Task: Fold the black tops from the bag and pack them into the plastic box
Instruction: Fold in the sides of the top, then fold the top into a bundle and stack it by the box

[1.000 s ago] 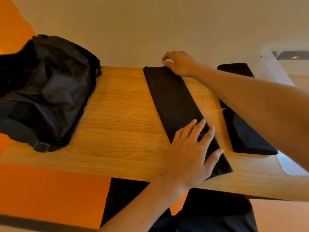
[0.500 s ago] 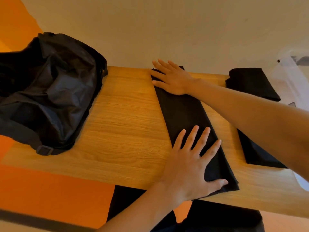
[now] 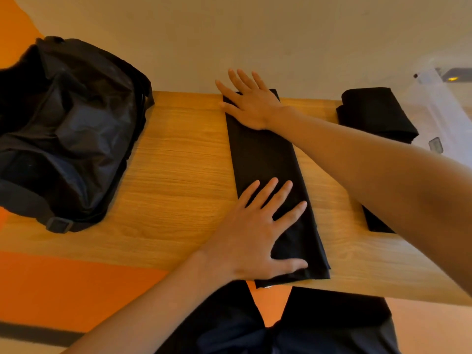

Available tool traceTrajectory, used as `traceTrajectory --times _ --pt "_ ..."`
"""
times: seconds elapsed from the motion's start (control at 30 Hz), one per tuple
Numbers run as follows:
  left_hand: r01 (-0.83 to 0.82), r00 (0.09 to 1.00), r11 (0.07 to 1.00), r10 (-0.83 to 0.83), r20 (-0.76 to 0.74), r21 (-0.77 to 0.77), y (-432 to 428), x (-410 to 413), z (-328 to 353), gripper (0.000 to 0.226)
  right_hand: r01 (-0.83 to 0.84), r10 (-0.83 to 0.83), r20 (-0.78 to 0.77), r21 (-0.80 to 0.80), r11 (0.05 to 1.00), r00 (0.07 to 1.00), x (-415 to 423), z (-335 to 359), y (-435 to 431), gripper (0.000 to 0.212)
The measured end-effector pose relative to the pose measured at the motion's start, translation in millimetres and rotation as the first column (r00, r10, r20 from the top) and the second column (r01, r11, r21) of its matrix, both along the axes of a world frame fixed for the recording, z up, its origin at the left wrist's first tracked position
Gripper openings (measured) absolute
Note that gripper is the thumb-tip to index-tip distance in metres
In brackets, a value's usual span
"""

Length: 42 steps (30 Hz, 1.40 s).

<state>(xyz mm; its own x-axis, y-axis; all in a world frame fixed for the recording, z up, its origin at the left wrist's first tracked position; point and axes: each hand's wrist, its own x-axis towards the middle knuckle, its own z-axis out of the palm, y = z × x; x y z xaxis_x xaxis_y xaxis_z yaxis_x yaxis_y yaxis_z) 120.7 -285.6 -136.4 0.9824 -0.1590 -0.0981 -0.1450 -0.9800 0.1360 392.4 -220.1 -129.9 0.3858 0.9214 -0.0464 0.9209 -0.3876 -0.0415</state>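
One top (image 3: pixel 265 159) is laid out as a long strip on the table (image 3: pixel 173 175), pressed flat by the left hand (image 3: pixel 258 236) and right hand (image 3: pixel 250 103), fingers spread. Cross-folds aren't done yet. A folded top (image 3: pixel 375 113) is parked beside the box (image 3: pixel 434 103), not yet packed.

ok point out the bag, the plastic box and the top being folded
bag (image 3: pixel 76 129): head view, crumpled upper panel
plastic box (image 3: pixel 434 106): head view, clear side wall
top being folded (image 3: pixel 263 154): head view, bare middle stretch

Flat hands (image 3: pixel 255 236) (image 3: pixel 251 103) on black top (image 3: pixel 265 157)
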Motion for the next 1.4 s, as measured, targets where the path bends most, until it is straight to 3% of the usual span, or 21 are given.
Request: traceTrajectory --times 0.1,0.23,0.4,0.5,0.63,0.7,0.8,0.9,1.07,1.23,1.4 --pt "0.151 0.989 0.988 -0.151 0.003 -0.022 3 8 6 0.085 0.005 -0.004 -0.049 0.004 1.0 0.999 -5 3 -23 0.068" --pt "0.317 0.948 0.949 -0.316 0.031 -0.004 -14 4 -1 0.087 0.143 -0.141 -0.081 0.021 0.99 0.987 -7 5 -57 0.065" --pt "0.326 0.945 0.937 -0.327 0.011 -0.123 -3 11 4 0.074 0.279 -0.19 -0.395 0.181 0.943 0.899 -38 35 -105 0.056" --pt "0.218 0.975 0.954 -0.203 0.096 -0.206 37 35 8 0.063 0.359 -0.208 -0.489 0.237 0.903 0.847 -72 41 -151 0.049" --pt "-0.104 0.976 0.942 0.159 0.151 -0.318 89 104 20 0.05 0.575 -0.382 -0.468 0.394 0.717 0.797 -133 30 -214 0.026" --pt "-0.213 0.957 0.923 0.262 0.121 -0.32 105 147 21 0.049 0.683 -0.47 -0.531 0.33 0.651 0.705 -163 24 -238 0.017" --pt "-0.308 0.941 0.912 0.335 0.056 -0.271 125 196 18 0.05 0.729 -0.528 -0.571 0.196 0.656 0.629 -193 16 -258 0.025" --pt "-0.348 0.933 0.898 0.359 -0.01 -0.269 133 222 15 0.051 0.758 -0.555 -0.599 0.14 0.637 0.577 -204 14 -269 0.032" --pt "-0.344 0.93 0.908 0.365 0.048 -0.24 128 243 13 0.047 0.749 -0.615 -0.579 -0.01 0.663 0.536 -215 18 -282 0.034" --pt "-0.345 0.872 0.87 0.436 0.223 -0.351 132 247 13 0.024 0.736 -0.637 -0.547 -0.056 0.675 0.542 -219 21 -285 0.022" --pt "-0.356 0.837 0.81 0.498 0.225 -0.466 138 248 18 0.019 0.76 -0.618 -0.608 -0.038 0.649 0.498 -222 21 -288 0.019"
